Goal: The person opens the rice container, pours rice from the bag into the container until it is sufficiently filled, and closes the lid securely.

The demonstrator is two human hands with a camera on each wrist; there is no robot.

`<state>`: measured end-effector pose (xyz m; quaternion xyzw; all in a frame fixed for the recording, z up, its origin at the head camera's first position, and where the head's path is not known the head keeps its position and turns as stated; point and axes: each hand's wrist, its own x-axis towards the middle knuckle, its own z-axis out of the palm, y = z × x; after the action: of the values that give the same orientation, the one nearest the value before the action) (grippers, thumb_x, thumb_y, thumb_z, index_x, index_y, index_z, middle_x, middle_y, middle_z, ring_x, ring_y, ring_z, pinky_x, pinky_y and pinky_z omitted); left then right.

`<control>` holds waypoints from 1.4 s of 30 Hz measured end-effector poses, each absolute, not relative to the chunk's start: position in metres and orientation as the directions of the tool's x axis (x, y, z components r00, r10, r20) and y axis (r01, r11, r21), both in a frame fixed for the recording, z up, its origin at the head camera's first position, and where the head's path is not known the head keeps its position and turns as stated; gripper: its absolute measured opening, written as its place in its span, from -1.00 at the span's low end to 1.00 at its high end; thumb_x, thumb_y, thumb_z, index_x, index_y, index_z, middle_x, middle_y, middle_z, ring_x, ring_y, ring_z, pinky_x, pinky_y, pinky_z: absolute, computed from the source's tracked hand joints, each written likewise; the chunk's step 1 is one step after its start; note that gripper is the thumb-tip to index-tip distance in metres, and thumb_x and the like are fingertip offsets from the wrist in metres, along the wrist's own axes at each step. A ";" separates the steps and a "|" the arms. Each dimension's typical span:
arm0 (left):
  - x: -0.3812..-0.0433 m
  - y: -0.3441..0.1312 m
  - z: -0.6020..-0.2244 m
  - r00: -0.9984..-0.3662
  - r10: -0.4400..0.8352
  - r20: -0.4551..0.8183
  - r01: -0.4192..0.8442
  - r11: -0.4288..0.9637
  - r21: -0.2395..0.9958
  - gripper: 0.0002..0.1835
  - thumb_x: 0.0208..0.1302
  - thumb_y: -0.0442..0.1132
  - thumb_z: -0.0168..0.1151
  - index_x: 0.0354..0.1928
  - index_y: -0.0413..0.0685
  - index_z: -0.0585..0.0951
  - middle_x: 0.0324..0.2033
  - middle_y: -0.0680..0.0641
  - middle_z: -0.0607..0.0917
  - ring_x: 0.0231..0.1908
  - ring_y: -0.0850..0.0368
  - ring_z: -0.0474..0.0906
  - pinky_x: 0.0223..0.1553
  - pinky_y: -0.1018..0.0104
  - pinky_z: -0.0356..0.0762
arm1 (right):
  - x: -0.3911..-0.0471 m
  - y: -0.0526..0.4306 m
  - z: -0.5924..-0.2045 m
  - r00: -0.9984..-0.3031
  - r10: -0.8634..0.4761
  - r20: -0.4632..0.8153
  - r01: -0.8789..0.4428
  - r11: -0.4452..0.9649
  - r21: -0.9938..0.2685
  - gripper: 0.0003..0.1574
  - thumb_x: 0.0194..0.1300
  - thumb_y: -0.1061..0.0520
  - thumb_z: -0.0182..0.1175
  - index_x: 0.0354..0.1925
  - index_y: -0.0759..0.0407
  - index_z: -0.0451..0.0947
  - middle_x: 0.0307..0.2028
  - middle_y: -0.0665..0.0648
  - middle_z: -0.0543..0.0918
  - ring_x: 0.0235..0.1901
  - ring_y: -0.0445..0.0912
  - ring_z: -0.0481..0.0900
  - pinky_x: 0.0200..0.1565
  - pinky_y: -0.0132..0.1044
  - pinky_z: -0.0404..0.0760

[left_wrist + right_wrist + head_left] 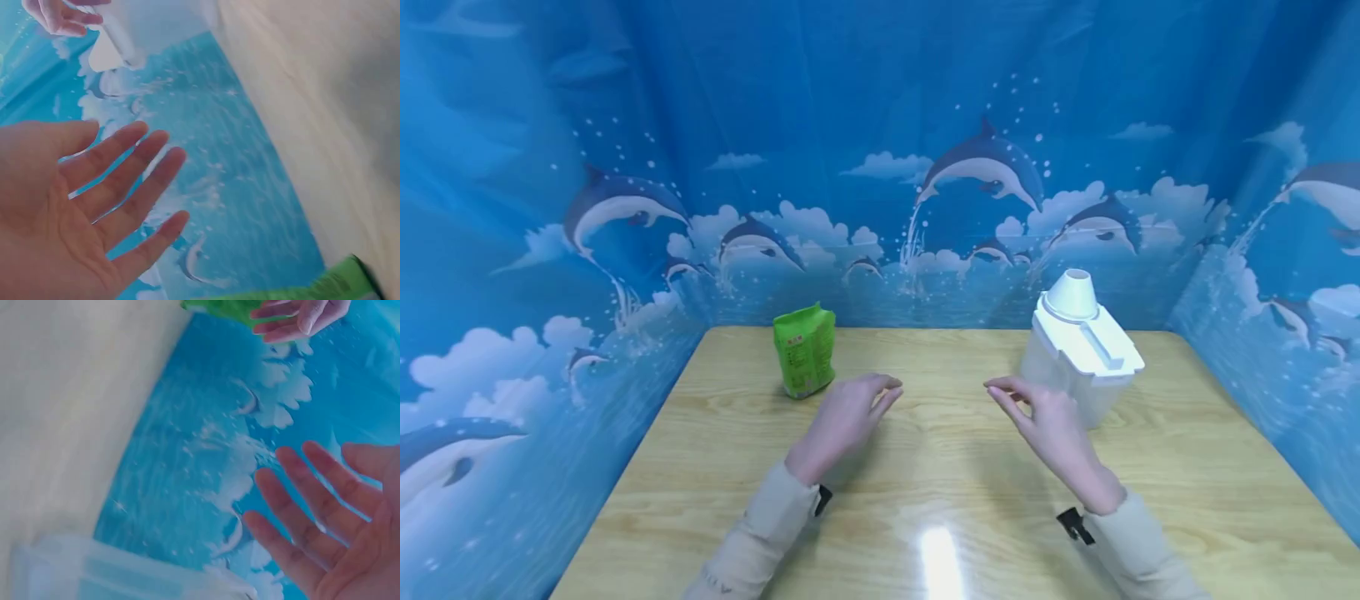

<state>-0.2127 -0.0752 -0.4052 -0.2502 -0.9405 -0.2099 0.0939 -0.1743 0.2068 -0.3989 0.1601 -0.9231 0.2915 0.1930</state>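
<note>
Both hands hover over the wooden table, palms facing inward and holding nothing. My left hand is near a green bag that stands upright at the back left; in the left wrist view its fingers are spread and relaxed. My right hand is in front of a white lidded container at the back right. A white cone-shaped piece sits on the lid, beside a long white bar-like part. In the right wrist view the right hand's fingers are loosely spread, apart from the container.
The light wooden table reaches back to a blue dolphin-print curtain, which also hangs along the left and right sides. A bright light reflection lies near the table's front. Dark straps show at both wrists.
</note>
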 end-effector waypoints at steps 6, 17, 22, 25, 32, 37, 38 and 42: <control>-0.218 -0.056 -0.382 -0.862 0.418 0.286 0.504 0.770 0.391 -0.65 0.59 -0.01 0.02 0.12 0.03 0.69 -0.02 0.00 0.77 -0.21 0.15 0.72 -0.21 0.26 0.70 | -0.181 0.223 -0.377 -0.790 -0.184 0.585 -0.506 0.735 -0.452 -0.81 0.44 0.21 0.24 -0.05 0.22 0.73 -0.20 0.19 0.80 -0.27 0.06 0.77 -0.24 0.03 0.76; -0.230 -0.013 -0.364 -0.845 0.419 0.331 0.527 0.754 0.391 -0.50 0.60 0.13 -0.08 0.34 0.03 0.52 0.15 0.01 0.68 0.00 0.10 0.68 -0.04 0.22 0.69 | -0.190 0.267 -0.351 -0.681 -0.086 0.727 -0.499 0.781 -0.375 -0.70 0.35 0.28 0.31 0.05 0.14 0.71 -0.03 0.20 0.76 -0.08 0.14 0.67 -0.06 -0.59 0.40; -0.235 0.007 -0.359 -0.854 0.407 0.326 0.516 0.748 0.418 -0.36 0.58 0.23 -0.15 0.46 0.01 0.37 0.32 -0.07 0.55 0.23 0.01 0.56 0.19 0.09 0.59 | -0.198 0.298 -0.351 -0.736 -0.071 0.673 -0.475 0.763 -0.439 -0.64 0.45 0.17 0.24 0.18 0.16 0.63 0.12 0.27 0.66 0.13 0.24 0.53 0.19 -0.07 0.47; -0.238 0.020 -0.358 -0.852 0.409 0.326 0.519 0.743 0.423 -0.30 0.56 0.27 -0.17 0.52 0.01 0.29 0.39 -0.09 0.47 0.33 -0.02 0.46 0.27 0.04 0.52 | -0.201 0.316 -0.352 -0.786 -0.094 0.611 -0.461 0.748 -0.477 -0.57 0.50 0.13 0.18 0.27 0.18 0.56 0.23 0.33 0.57 0.24 0.34 0.41 0.22 0.37 0.33; -0.242 0.051 -0.358 -0.832 0.439 0.338 0.552 0.712 0.435 -0.21 0.53 0.32 -0.18 0.59 0.02 0.12 0.52 -0.10 0.26 0.48 -0.04 0.23 0.43 -0.02 0.32 | -0.208 0.350 -0.360 -0.886 -0.158 0.435 -0.389 0.765 -0.514 -0.39 0.56 0.02 0.09 0.45 0.19 0.33 0.45 0.40 0.28 0.41 0.45 0.16 0.29 0.54 0.07; -0.244 0.074 -0.365 -0.819 0.460 0.344 0.573 0.701 0.426 -0.17 0.51 0.35 -0.20 0.61 0.03 0.05 0.57 -0.11 0.13 0.52 -0.06 0.13 0.48 -0.11 0.19 | -0.209 0.369 -0.372 -0.897 -0.203 0.393 -0.391 0.780 -0.489 -0.28 0.54 0.04 0.12 0.53 0.15 0.20 0.49 0.41 0.20 0.41 0.50 0.10 0.30 0.57 -0.01; -0.244 0.078 -0.367 -0.817 0.466 0.341 0.576 0.700 0.423 -0.16 0.51 0.35 -0.20 0.61 0.03 0.04 0.58 -0.11 0.11 0.53 -0.07 0.10 0.49 -0.12 0.16 | -0.208 0.372 -0.374 -0.897 -0.208 0.389 -0.392 0.783 -0.483 -0.26 0.53 0.04 0.13 0.55 0.13 0.18 0.49 0.41 0.20 0.41 0.51 0.10 0.30 0.57 -0.01; -0.244 0.094 -0.375 -0.823 0.479 0.304 0.568 0.707 0.422 -0.13 0.48 0.40 -0.21 0.63 0.08 -0.01 0.60 -0.07 0.03 0.56 -0.06 -0.01 0.52 -0.17 0.03 | -0.208 0.378 -0.380 -0.904 -0.217 0.368 -0.382 0.796 -0.469 -0.20 0.55 0.01 0.12 0.60 0.03 0.06 0.51 0.41 0.16 0.40 0.53 0.08 0.26 0.60 0.00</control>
<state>-0.2441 0.0944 -0.3748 -0.2845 -0.9198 -0.2561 0.0862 -0.2077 0.3784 -0.3805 0.1602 -0.9358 0.2761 0.1496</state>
